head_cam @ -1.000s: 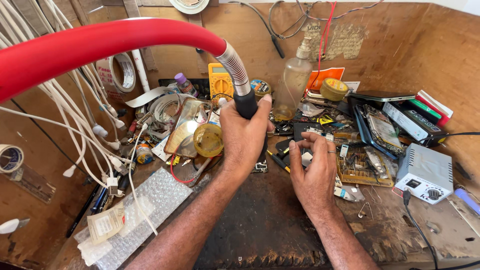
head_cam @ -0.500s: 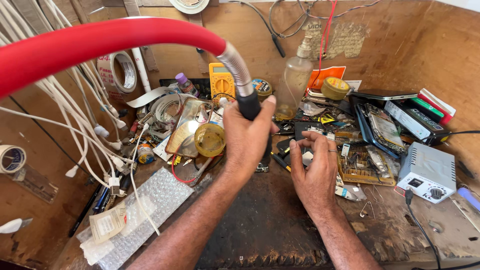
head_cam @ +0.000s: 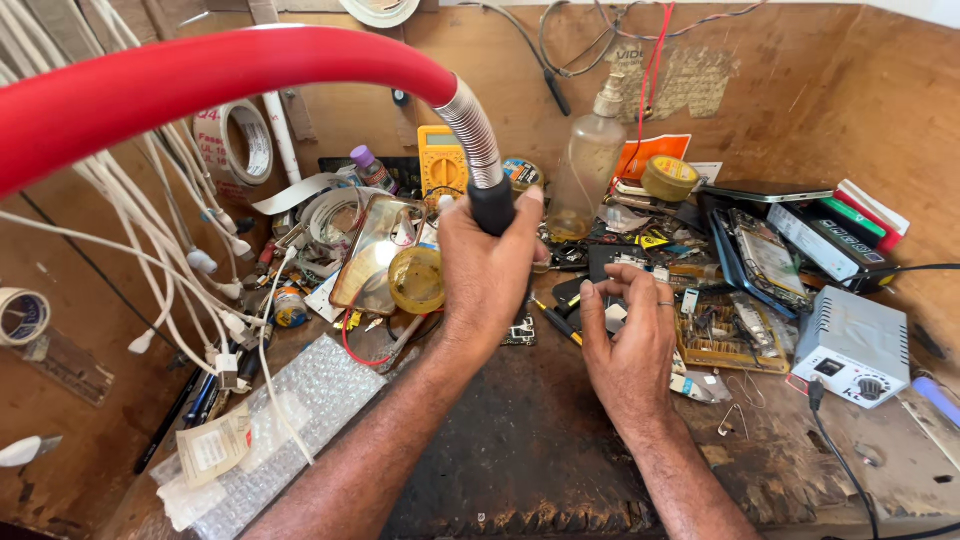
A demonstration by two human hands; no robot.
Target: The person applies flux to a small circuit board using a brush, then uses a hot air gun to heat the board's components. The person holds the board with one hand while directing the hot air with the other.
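My left hand [head_cam: 490,265] grips the black handle [head_cam: 492,205] of a hot-air tool, whose metal flexible neck [head_cam: 470,125] runs up into a thick red hose [head_cam: 200,85] arching across the top left. The nozzle points down and is hidden behind the hand. My right hand [head_cam: 630,335] rests on the worn wooden bench [head_cam: 520,440], fingers bent over a small dark phone part [head_cam: 610,290]; whether the fingers pinch it is hidden. A ring sits on one finger.
A yellow multimeter [head_cam: 442,160], a plastic bottle [head_cam: 585,175], tape rolls [head_cam: 668,178], phones and circuit boards [head_cam: 730,340] crowd the back. A white control box [head_cam: 850,345] sits right. White cables [head_cam: 190,260] hang left, above bubble wrap [head_cam: 300,400]. A yellow round tin [head_cam: 415,280] lies beside my left hand.
My left hand with the tool handle has shifted slightly; the right hand stays over the small part. Nothing else has moved.
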